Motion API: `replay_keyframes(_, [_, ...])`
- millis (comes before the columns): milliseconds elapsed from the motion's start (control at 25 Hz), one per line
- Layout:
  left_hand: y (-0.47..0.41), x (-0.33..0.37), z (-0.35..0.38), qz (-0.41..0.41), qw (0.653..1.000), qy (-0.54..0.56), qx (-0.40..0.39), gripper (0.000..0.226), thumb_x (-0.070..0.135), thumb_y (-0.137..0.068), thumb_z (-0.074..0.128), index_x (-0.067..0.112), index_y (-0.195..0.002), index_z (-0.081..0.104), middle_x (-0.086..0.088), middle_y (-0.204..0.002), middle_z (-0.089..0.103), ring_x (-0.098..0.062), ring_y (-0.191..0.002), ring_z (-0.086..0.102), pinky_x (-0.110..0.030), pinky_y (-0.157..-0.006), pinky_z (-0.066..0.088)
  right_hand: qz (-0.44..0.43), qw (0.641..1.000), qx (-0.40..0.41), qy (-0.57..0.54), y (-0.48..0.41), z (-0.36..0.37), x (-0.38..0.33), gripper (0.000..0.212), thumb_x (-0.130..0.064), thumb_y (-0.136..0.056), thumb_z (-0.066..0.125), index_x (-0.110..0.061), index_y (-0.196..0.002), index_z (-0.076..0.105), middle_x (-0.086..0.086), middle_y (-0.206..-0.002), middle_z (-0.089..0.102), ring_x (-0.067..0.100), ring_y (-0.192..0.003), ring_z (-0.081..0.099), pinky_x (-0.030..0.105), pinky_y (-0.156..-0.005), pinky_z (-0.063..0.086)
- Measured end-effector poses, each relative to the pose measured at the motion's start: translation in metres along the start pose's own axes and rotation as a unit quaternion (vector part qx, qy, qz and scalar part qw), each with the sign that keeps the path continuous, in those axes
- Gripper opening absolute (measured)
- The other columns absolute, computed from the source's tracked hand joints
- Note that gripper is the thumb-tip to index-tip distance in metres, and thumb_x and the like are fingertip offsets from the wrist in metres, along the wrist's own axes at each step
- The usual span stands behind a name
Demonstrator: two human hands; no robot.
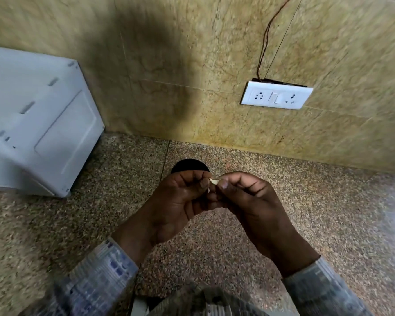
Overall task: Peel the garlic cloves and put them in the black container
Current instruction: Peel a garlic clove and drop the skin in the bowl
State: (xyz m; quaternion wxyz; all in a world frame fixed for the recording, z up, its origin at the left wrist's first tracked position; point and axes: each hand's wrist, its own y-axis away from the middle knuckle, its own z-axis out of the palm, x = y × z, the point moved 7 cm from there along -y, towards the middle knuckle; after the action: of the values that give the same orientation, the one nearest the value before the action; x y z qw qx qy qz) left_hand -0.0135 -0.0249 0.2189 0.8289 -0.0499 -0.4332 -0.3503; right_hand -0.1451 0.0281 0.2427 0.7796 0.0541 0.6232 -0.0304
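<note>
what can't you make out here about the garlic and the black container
Head view only.
Black container: only its far rim shows above the left hand; contents hidden.
Garlic clove: pinched between left hand and right hand fingertips, mostly covered; how far peeled is unclear.
White appliance: cut off by the left edge.
Pale object at the bottom edge: blurred, cut off.

The tabletop (306, 213) is speckled polished stone, the wall (214, 53) glossy marbled tile, the appliance (43, 110) and switch plate (276, 96) smooth matt plastic, the sleeves (100, 274) woven cloth, the garlic clove (214, 181) smooth.
</note>
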Motion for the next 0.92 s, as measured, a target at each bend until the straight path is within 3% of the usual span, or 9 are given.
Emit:
replay_keyframes(120, [0.002,0.000,0.012,0.087,0.991,-0.053,0.083,0.015,0.003,-0.088,0.067,0.000,-0.102,0.071,-0.017,-0.086,0.074,-0.025,-0.079,0.074,-0.039,-0.076,0.062,-0.013,1.000,-0.005,-0.008,-0.002,-0.014,-0.008,0.017,-0.009,-0.099,0.062,0.005,-0.102,0.069,0.024,-0.093,0.071,0.034,-0.088,0.067,0.048,-0.085,0.057])
replay_keyframes(280, [0.011,0.005,0.036,0.209,0.928,-0.243,0.190,0.012,0.001,-0.094,0.069,0.007,-0.101,0.076,-0.012,-0.089,0.078,-0.030,-0.084,0.077,-0.043,-0.078,0.064,-0.002,1.000,-0.021,0.019,-0.003,-0.034,-0.015,0.013,-0.006,-0.098,0.064,0.005,-0.101,0.071,0.024,-0.095,0.074,0.031,-0.088,0.072,0.040,-0.083,0.060])
replay_keyframes(360, [0.012,0.002,0.049,0.219,0.910,-0.277,0.216,0.012,0.002,-0.094,0.070,0.011,-0.098,0.077,-0.008,-0.086,0.078,-0.027,-0.080,0.077,-0.039,-0.075,0.064,-0.046,0.991,-0.018,0.126,-0.005,-0.050,-0.028,0.007,-0.005,-0.092,0.073,-0.005,-0.098,0.076,0.009,-0.090,0.078,0.017,-0.084,0.074,0.033,-0.077,0.060])
replay_keyframes(480, [0.009,-0.008,0.061,0.190,0.912,-0.275,0.237,0.013,0.000,-0.093,0.069,0.010,-0.094,0.077,-0.009,-0.084,0.078,-0.025,-0.078,0.076,-0.035,-0.072,0.062,-0.149,0.944,-0.019,0.294,-0.005,-0.065,-0.051,0.024,-0.009,-0.086,0.083,-0.021,-0.106,0.080,-0.012,-0.096,0.078,0.001,-0.089,0.074,0.025,-0.079,0.061])
replay_keyframes(600, [0.009,-0.019,0.072,0.180,0.930,-0.203,0.248,0.010,-0.002,-0.092,0.068,0.002,-0.096,0.077,-0.020,-0.090,0.077,-0.026,-0.080,0.074,-0.034,-0.073,0.062,-0.191,0.919,-0.082,0.336,-0.003,-0.068,-0.063,0.033,-0.009,-0.088,0.081,-0.031,-0.113,0.079,-0.024,-0.102,0.075,-0.006,-0.095,0.072,0.015,-0.081,0.056])
replay_keyframes(680, [0.013,-0.026,0.081,0.171,0.940,-0.133,0.262,0.013,-0.002,-0.088,0.070,-0.003,-0.100,0.076,-0.025,-0.094,0.076,-0.025,-0.078,0.073,-0.031,-0.071,0.061,-0.181,0.936,-0.105,0.282,-0.006,-0.074,-0.060,0.029,-0.007,-0.087,0.081,-0.027,-0.107,0.080,-0.017,-0.100,0.078,0.001,-0.093,0.074,0.021,-0.081,0.058])
replay_keyframes(800, [0.019,-0.037,0.089,0.151,0.946,-0.012,0.287,0.025,-0.004,-0.079,0.074,-0.006,-0.104,0.073,-0.028,-0.095,0.075,-0.025,-0.075,0.075,-0.032,-0.075,0.065,-0.092,0.987,-0.099,0.088,-0.006,-0.083,-0.042,0.017,0.003,-0.088,0.075,-0.008,-0.100,0.080,0.006,-0.095,0.080,0.019,-0.088,0.076,0.034,-0.078,0.060])
replay_keyframes(920, [0.026,-0.042,0.094,0.163,0.935,0.053,0.312,0.021,-0.008,-0.082,0.070,-0.003,-0.103,0.075,-0.024,-0.093,0.076,-0.023,-0.077,0.076,-0.029,-0.075,0.064,0.016,0.993,-0.102,-0.058,0.000,-0.085,-0.024,0.016,-0.003,-0.089,0.071,-0.008,-0.103,0.079,0.017,-0.103,0.078,0.026,-0.092,0.073,0.034,-0.081,0.060])
